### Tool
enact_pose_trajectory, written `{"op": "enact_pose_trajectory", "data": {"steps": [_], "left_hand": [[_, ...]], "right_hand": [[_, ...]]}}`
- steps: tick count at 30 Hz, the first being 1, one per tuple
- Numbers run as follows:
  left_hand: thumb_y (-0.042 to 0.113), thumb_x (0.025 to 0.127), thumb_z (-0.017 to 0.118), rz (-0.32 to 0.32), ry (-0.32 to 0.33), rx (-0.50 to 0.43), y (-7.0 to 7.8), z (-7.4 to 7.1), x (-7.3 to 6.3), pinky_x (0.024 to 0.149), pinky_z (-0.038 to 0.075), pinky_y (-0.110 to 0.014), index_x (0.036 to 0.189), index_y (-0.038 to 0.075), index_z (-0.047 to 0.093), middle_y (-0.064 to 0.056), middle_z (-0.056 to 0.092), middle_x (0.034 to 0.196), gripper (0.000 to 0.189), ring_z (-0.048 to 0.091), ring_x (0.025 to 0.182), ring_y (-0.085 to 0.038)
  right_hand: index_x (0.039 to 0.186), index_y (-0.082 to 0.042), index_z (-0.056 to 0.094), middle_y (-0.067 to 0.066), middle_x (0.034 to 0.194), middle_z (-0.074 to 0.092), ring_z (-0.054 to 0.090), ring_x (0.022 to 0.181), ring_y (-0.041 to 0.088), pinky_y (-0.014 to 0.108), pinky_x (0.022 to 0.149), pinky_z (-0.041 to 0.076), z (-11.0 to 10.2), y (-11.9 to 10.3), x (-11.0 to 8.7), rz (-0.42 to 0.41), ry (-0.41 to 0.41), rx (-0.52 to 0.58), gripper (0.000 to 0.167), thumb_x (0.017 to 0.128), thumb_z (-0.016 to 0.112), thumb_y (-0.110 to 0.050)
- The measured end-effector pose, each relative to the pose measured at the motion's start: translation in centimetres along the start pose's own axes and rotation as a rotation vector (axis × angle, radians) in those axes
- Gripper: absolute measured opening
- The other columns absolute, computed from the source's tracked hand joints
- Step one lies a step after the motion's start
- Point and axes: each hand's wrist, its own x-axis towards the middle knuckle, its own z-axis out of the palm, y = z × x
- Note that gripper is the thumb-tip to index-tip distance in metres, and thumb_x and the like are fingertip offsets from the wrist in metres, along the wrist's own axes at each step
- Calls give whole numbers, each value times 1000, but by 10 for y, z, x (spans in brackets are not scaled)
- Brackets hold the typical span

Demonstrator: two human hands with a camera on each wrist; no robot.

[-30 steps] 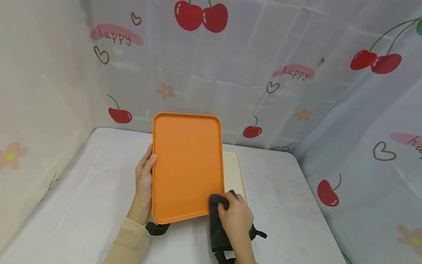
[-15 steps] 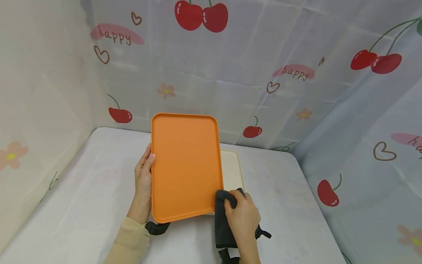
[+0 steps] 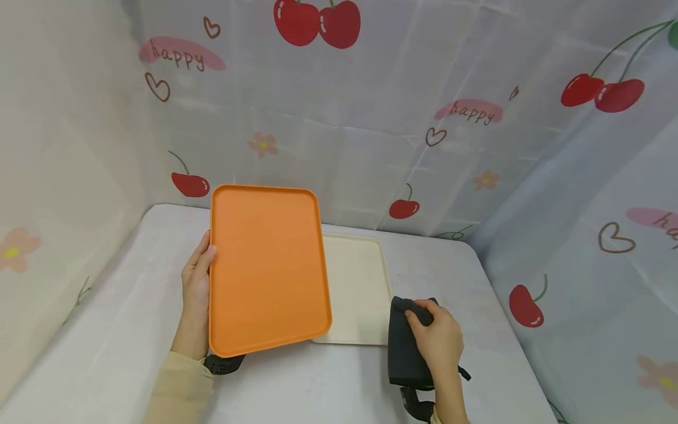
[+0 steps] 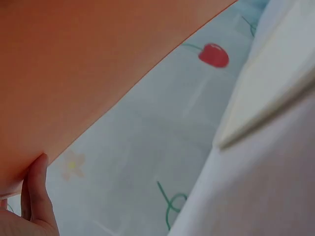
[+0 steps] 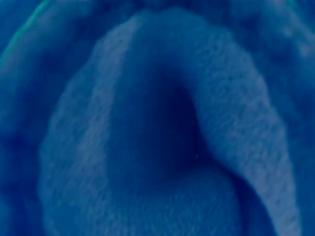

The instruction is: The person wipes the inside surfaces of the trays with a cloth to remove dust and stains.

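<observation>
My left hand [image 3: 196, 288] grips the left edge of an orange rectangular tray [image 3: 267, 271], thumb on the near face. The tray is tilted up, its inside facing me. In the left wrist view, fingers [image 4: 40, 189] press against the back of the orange tray [image 4: 83, 64]. A folded dark grey cloth [image 3: 404, 353] hangs from my right hand [image 3: 439, 338], pinched at its top between thumb and fingers. The cloth is to the right of the orange tray, apart from it. Blurry, blue-tinted cloth folds [image 5: 236, 98] fill the right wrist view and hide the hand there.
A cream tray [image 3: 360, 288] lies on the white-covered table [image 3: 318, 388], partly hidden behind the orange one. Pale curtains [image 3: 360, 153] printed with cherries, flowers and hearts stand behind and at both sides. Black straps [image 3: 225, 364] are on the wrists.
The right hand has moved right with the cloth, away from the orange tray's lower right corner. The left hand has carried the tray left, uncovering more of the cream tray.
</observation>
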Motion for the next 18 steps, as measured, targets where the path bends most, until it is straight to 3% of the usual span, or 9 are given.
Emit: {"op": "enact_pose_trajectory", "data": {"steps": [3,9,18], "left_hand": [[22,99,58,-15,9,93,5,-15,8,110,36,-13,150,21,40,11,34,158,55,33,142,-2],[29,100,57,-72,16,220,15,-42,25,120,19,-16,153,24,32,14,24,161,59,16,149,-2],[26,99,58,-158,-23,265,7,-51,40,121,15,-16,154,17,26,11,19,161,64,10,150,-2]], "right_hand": [[116,-13,71,23,115,68,65,96,44,57,74,54,-5,16,11,28,-35,-7,34,86,73,-29],[120,-12,68,27,122,64,63,95,47,55,67,53,-12,46,30,85,-82,-54,38,88,70,-30],[123,-10,66,30,127,59,62,96,50,54,66,53,-2,73,42,122,-195,-71,44,89,68,-37]]}}
